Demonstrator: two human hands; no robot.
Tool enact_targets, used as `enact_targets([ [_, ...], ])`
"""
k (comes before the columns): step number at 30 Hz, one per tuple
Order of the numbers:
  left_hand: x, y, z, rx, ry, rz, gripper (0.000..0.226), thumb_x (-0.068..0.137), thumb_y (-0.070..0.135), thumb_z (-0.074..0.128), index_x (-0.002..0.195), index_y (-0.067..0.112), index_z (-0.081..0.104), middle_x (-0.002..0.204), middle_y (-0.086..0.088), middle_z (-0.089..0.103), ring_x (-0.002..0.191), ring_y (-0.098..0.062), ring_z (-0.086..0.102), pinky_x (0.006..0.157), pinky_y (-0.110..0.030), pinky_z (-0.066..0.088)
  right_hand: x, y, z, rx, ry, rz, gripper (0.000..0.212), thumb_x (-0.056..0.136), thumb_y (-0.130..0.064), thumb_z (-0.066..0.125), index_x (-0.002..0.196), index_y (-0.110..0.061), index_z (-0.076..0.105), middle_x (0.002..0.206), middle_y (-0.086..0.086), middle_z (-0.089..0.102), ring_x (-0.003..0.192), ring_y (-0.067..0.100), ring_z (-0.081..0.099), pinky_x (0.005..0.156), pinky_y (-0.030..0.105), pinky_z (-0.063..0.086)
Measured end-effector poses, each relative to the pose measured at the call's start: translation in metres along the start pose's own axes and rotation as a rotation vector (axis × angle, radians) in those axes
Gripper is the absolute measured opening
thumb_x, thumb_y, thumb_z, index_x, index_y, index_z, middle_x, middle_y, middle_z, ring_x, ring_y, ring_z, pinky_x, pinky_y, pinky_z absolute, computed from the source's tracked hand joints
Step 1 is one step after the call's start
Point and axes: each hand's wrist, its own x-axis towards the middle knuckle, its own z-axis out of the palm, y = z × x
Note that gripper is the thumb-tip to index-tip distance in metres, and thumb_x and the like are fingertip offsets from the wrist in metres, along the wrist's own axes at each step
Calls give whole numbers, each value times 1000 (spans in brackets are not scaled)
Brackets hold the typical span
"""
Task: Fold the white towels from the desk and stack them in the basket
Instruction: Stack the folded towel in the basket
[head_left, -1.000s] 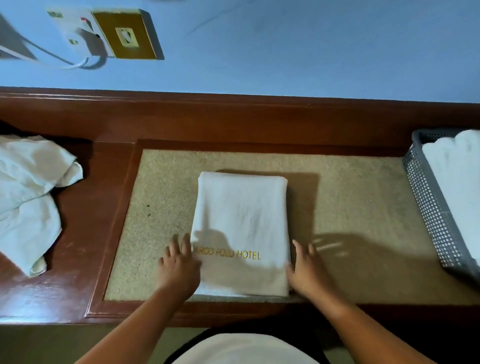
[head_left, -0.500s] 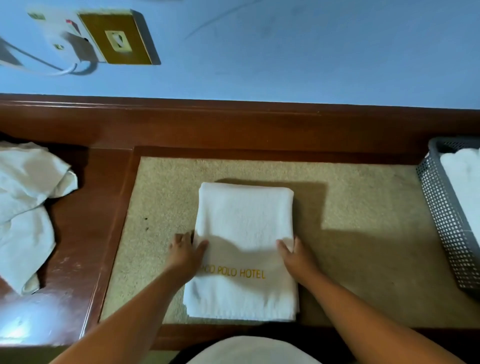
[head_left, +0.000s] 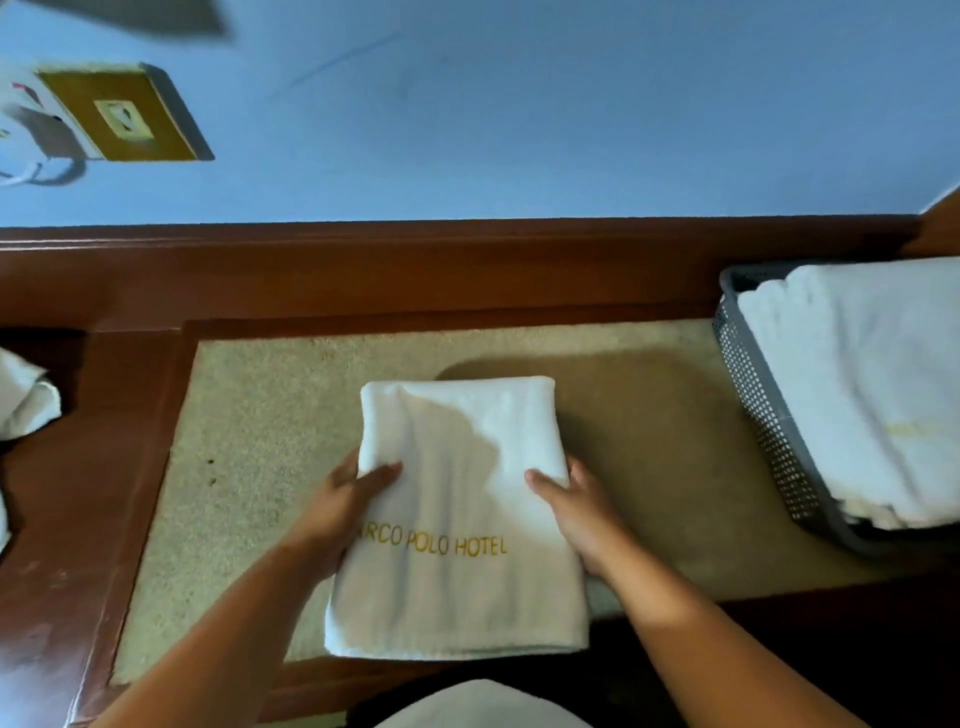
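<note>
White terry towel (head_left: 457, 519), folded, held at both sides.
Fingers (head_left: 379, 474) of the left hand (head_left: 337, 509) and right hand (head_left: 582, 519) curl round its long edges, thumbs on top, over the tan mat (head_left: 270, 415) on the desk (head_left: 78, 493). Folding looks finished. Next move: carry it right and lay it square on the basket's (head_left: 763, 415) stack (head_left: 872, 389).

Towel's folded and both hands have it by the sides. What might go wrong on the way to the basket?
1. The left hand and right hand grip the folded white towel only at the middle of its sides. Its unsupported ends may sag, and the fold may open during the lift.
2. The stacked white towels rise above the rim of the grey perforated plastic basket and look uneven. Another towel on top might slide off.
</note>
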Motion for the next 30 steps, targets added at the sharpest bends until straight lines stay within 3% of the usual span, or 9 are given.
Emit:
enact_targets([
  [4, -11, 32, 71, 2, -203, -2, 36, 92, 16, 63, 128, 11, 61, 114, -25, 71, 99, -46, 69, 79, -54, 59, -21, -26, -76, 151, 26, 4, 23, 91, -15, 70, 114, -15, 67, 101, 10, 77, 92, 30, 74, 88, 51, 58],
  [9, -13, 62, 181, 18, -417, -19, 54, 78, 21, 66, 130, 6, 59, 115, -31, 68, 96, -49, 69, 75, -54, 60, -45, -58, -187, 201, 75, -33, 18, 91, -11, 67, 109, -11, 70, 100, 14, 76, 90, 30, 74, 83, 45, 58],
  [11, -16, 71, 233, -7, -483, 7, 49, 84, 15, 66, 130, 1, 58, 115, -32, 67, 91, -46, 70, 71, -51, 61, -54, -76, -243, 194, 103, -86, 19, 91, -10, 65, 110, -12, 69, 100, 11, 77, 90, 28, 73, 84, 43, 58],
  [20, -20, 117, 467, -81, -707, 385, 37, 97, 10, 56, 135, 12, 56, 122, -29, 63, 100, -40, 66, 85, -53, 56, -60, -172, -486, 126, 242, -365, 26, 92, -11, 63, 116, -21, 66, 105, 5, 76, 82, 18, 74, 68, 31, 61],
  [22, -12, 117, 503, 50, -656, 414, 32, 97, 16, 61, 130, 18, 59, 119, -33, 62, 92, -40, 64, 79, -56, 52, -41, -175, -525, -30, 313, -356, 23, 93, -17, 66, 116, -21, 65, 109, 5, 75, 84, 17, 73, 72, 33, 60],
  [23, -2, 112, 516, 152, -596, 384, 28, 98, 18, 62, 126, 21, 59, 114, -27, 67, 89, -38, 67, 75, -55, 54, -27, -171, -541, -214, 379, -328, 29, 93, -22, 69, 121, -21, 63, 115, 6, 72, 91, 19, 72, 79, 35, 58],
  [26, 25, 79, 533, 474, -438, 116, 33, 96, 21, 68, 122, 17, 49, 104, -16, 72, 84, -30, 72, 73, -49, 62, 19, -142, -564, -894, 467, -229, 70, 92, -33, 69, 152, -14, 37, 152, 13, 43, 133, 29, 48, 107, 38, 40],
  [28, 33, 56, 539, 565, -427, 13, 40, 92, 20, 73, 123, 15, 47, 100, -17, 69, 79, -30, 71, 68, -44, 62, 45, -110, -561, -982, 359, -187, 82, 95, -39, 65, 159, -18, 18, 160, 13, 25, 143, 31, 34, 115, 38, 30],
  [30, 37, 39, 542, 531, -406, -18, 42, 91, 20, 74, 123, 17, 48, 93, -16, 69, 70, -25, 68, 62, -36, 58, 66, -81, -556, -891, 343, -196, 79, 96, -46, 59, 160, -23, 17, 160, 11, 18, 143, 29, 33, 117, 39, 31],
])
